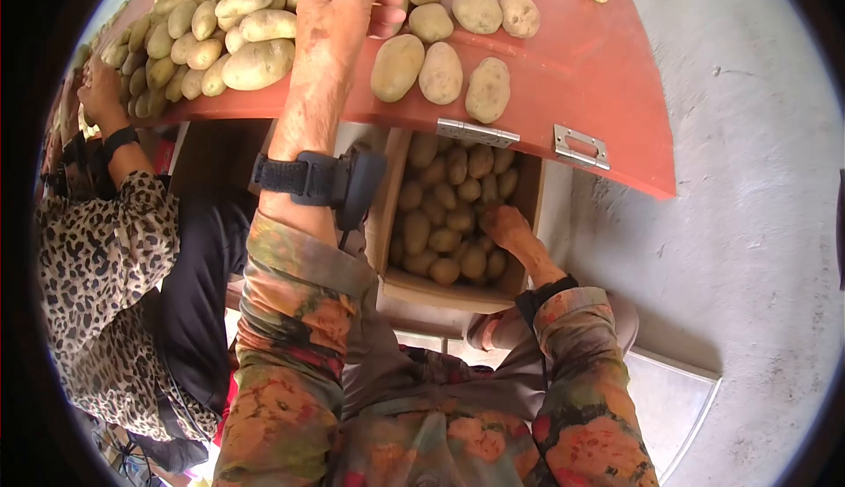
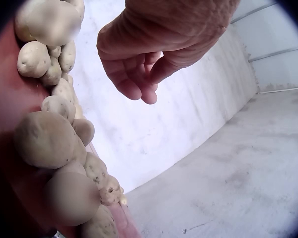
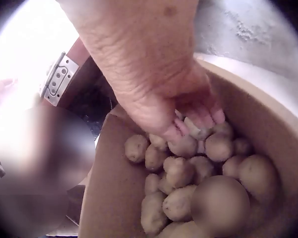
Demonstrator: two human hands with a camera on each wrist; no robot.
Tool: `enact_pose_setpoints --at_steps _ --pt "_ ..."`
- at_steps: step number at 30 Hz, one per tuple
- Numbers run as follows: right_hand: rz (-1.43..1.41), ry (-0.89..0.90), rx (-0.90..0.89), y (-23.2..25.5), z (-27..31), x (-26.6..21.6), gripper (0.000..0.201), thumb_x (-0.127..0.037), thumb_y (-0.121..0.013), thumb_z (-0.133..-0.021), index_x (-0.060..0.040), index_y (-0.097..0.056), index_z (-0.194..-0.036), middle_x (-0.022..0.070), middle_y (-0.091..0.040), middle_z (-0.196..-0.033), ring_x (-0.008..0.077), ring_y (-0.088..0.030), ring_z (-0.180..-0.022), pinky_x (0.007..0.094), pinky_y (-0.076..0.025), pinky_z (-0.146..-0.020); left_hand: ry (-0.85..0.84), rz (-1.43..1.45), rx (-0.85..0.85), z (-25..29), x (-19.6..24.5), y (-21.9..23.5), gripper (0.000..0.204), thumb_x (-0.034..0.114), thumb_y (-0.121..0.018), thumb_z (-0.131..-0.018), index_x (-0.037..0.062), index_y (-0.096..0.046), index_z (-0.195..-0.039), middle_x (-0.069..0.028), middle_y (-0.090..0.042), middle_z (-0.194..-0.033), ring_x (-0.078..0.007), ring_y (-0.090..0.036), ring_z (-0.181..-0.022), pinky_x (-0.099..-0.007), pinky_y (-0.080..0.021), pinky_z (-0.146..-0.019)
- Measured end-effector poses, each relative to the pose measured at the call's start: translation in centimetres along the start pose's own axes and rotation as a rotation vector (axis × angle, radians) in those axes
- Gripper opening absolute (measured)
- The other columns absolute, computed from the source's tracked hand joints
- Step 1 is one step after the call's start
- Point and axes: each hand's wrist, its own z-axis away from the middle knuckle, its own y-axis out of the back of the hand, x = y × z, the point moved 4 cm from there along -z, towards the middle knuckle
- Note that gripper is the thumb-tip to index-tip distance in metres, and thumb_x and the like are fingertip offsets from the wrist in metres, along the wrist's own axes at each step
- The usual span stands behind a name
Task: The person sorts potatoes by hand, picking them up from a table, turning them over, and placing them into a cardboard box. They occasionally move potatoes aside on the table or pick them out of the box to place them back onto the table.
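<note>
My left hand (image 1: 348, 11) is raised over the red tabletop (image 1: 572, 73), its fingers loosely bent and nothing between them. In the left wrist view the hand hangs apart from the heaped potatoes (image 2: 44, 139). Down below the table edge, my right hand (image 1: 512, 230) reaches into a cardboard box (image 1: 440, 295) full of potatoes (image 1: 444, 196). Its thumb and fingers close round a potato (image 3: 194, 130) at the top of the box's load, near one wall; the fingers cover part of it.
Several larger potatoes (image 1: 440, 73) lie spread on the table beside a big pile (image 1: 255, 25). Two metal hinges (image 1: 581, 146) sit on the table's near edge. A grey wall (image 1: 739, 179) stands at the right. Another person in a leopard-print top (image 1: 106, 249) works at the left.
</note>
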Motion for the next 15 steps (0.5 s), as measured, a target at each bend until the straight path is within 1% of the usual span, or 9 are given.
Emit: enact_pose_setpoints --at_steps 2,4,7,9,10,12,13,14,15 --pt "-0.100 -0.005 0.002 -0.8 -0.2 -0.7 0.026 -0.020 -0.056 -0.081 -0.0030 -0.065 -0.098 0.0248 -0.063 -0.093 0.0391 -0.060 -0.094 0.0472 -0.048 -0.083 -0.015 0.005 -0.006 0.4 0.2 -0.2 0.020 0.015 -0.054 -0.088 0.0058 -0.067 -0.100 -0.0038 -0.065 -0.080 -0.0092 -0.061 -0.068 -0.0221 -0.048 -0.061" --pt "-0.200 -0.006 0.010 -1.3 -0.1 -1.6 0.025 -0.021 -0.056 -0.081 -0.0026 -0.065 -0.095 0.0241 -0.063 -0.093 0.0393 -0.060 -0.093 0.0465 -0.049 -0.083 -0.088 0.099 -0.033 0.8 0.8 -0.9 0.017 0.008 -0.049 -0.091 0.0014 -0.063 -0.085 -0.0046 -0.061 -0.066 -0.0121 -0.057 -0.056 -0.0238 -0.046 -0.052" --pt "-0.071 0.037 -0.057 -2.9 -0.2 -1.9 0.022 -0.021 -0.056 -0.082 -0.0044 -0.067 -0.092 0.0202 -0.065 -0.091 0.0372 -0.062 -0.090 0.0452 -0.049 -0.080 -0.096 0.080 -0.039 1.5 1.6 -1.2 0.017 0.007 -0.048 -0.091 0.0014 -0.063 -0.085 -0.0044 -0.060 -0.066 -0.0117 -0.056 -0.055 -0.0236 -0.045 -0.050" --pt "0.354 0.211 -0.276 -6.2 -0.5 -0.9 0.019 -0.019 -0.055 -0.083 -0.0061 -0.068 -0.090 0.0161 -0.066 -0.094 0.0344 -0.063 -0.091 0.0453 -0.050 -0.080 -0.101 0.079 -0.038 1.7 1.8 -1.2 0.017 0.007 -0.048 -0.091 0.0015 -0.063 -0.085 -0.0042 -0.060 -0.065 -0.0117 -0.056 -0.054 -0.0236 -0.045 -0.050" --pt "0.355 0.213 -0.276 -4.9 0.3 -1.9 0.019 -0.019 -0.055 -0.083 -0.0061 -0.068 -0.090 0.0161 -0.066 -0.094 0.0344 -0.063 -0.091 0.0453 -0.050 -0.080 -0.104 0.086 -0.042 1.7 1.8 -1.2 0.018 0.008 -0.048 -0.092 0.0016 -0.063 -0.084 -0.0041 -0.060 -0.065 -0.0115 -0.056 -0.055 -0.0235 -0.045 -0.050" --pt "-0.025 -0.037 -0.225 -2.2 1.7 -2.3 0.035 -0.028 -0.061 -0.082 -0.0025 -0.064 -0.106 0.0175 -0.065 -0.103 0.0342 -0.061 -0.100 0.0432 -0.050 -0.085 -0.111 0.090 -0.050 1.8 1.8 -1.6 0.018 0.008 -0.047 -0.092 0.0017 -0.062 -0.084 -0.0040 -0.060 -0.065 -0.0114 -0.056 -0.055 -0.0235 -0.045 -0.050" --pt "-0.024 -0.036 -0.225 -3.7 1.1 -0.6 0.035 -0.028 -0.061 -0.082 -0.0025 -0.064 -0.106 0.0175 -0.065 -0.103 0.0342 -0.061 -0.100 0.0432 -0.050 -0.085 -0.115 0.099 -0.054 1.8 1.8 -1.6 0.019 0.008 -0.047 -0.092 0.0018 -0.062 -0.083 -0.0038 -0.060 -0.065 -0.0113 -0.055 -0.055 -0.0235 -0.045 -0.050" --pt "0.147 0.265 -0.194 -6.4 0.0 1.6 0.028 -0.024 -0.060 -0.082 -0.0026 -0.065 -0.100 0.0184 -0.065 -0.103 0.0340 -0.061 -0.101 0.0433 -0.049 -0.085 -0.119 0.108 -0.057 1.8 1.9 -1.6 0.019 0.008 -0.047 -0.092 0.0019 -0.062 -0.083 -0.0037 -0.060 -0.065 -0.0111 -0.055 -0.055 -0.0234 -0.045 -0.050" --pt "0.318 0.566 -0.159 -6.1 0.5 0.5 0.022 -0.020 -0.059 -0.082 -0.0028 -0.067 -0.093 0.0194 -0.065 -0.102 0.0339 -0.060 -0.101 0.0434 -0.049 -0.085 -0.118 0.108 -0.054 1.8 1.9 -1.5 0.019 0.008 -0.047 -0.092 0.0019 -0.062 -0.083 -0.0037 -0.060 -0.065 -0.0111 -0.055 -0.055 -0.0234 -0.045 -0.050"
